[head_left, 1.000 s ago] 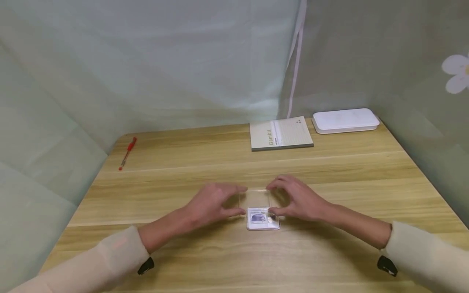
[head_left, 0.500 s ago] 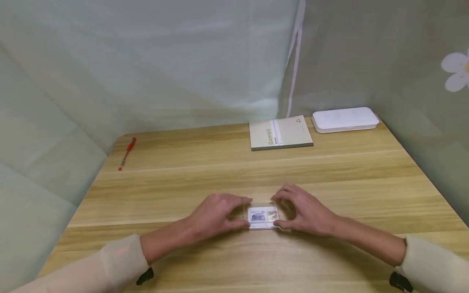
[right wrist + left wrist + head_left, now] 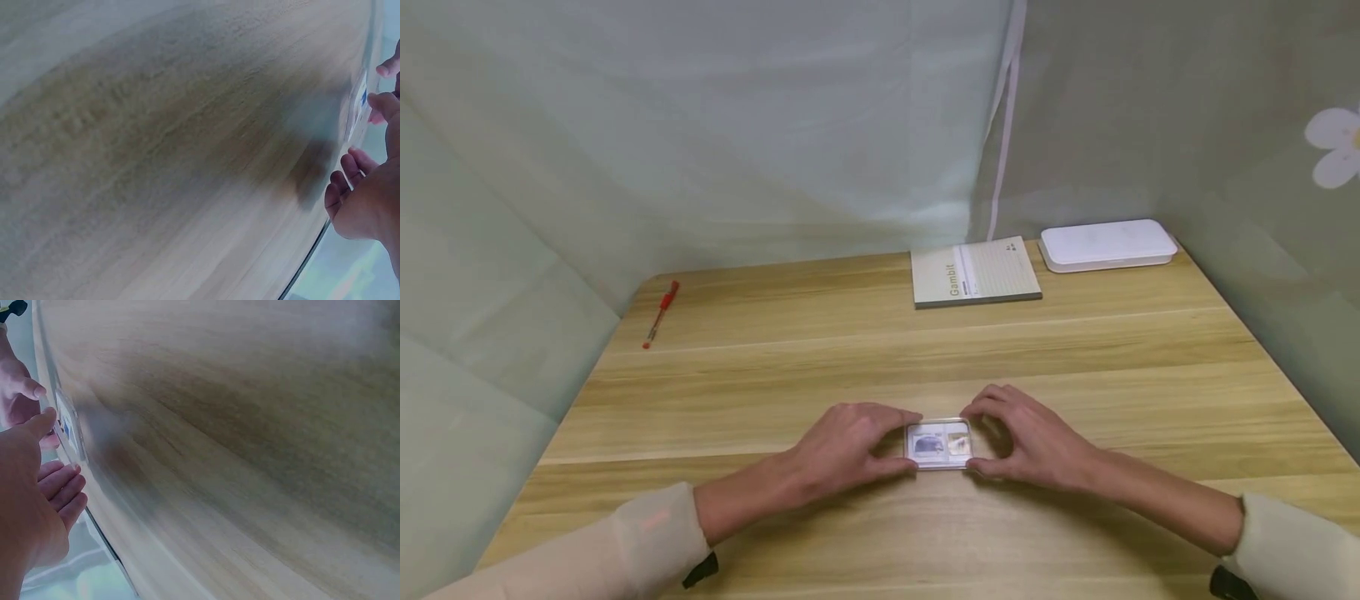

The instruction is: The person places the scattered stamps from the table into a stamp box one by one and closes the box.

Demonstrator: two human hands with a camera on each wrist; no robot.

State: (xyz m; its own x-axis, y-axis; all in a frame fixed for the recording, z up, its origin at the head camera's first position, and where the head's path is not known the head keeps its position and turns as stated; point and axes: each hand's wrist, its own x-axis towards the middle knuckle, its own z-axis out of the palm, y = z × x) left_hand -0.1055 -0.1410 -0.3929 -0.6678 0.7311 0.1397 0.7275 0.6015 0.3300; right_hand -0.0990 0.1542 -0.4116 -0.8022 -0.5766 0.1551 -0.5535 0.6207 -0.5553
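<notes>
A small clear case (image 3: 940, 446) with a printed white face lies flat on the near middle of the wooden table (image 3: 775, 367). The left hand (image 3: 853, 437) pinches its left end between thumb and finger, across the near and far edges; the right hand (image 3: 1030, 437) pinches its right end likewise. A notebook (image 3: 936, 279) lies on the far side.

Sides blocked: left grip (image 3: 852, 438) and right grip (image 3: 1037, 437) flank flat rectangular clear-plastic case (image 3: 936, 446) | rear obstacles: cream rectangular paper notebook (image 3: 977, 271), white oblong box (image 3: 1108, 244), grey-green fabric curtain (image 3: 775, 125) behind | way through: brown wood-grain tabletop (image 3: 820, 367) between case and notebook
</notes>
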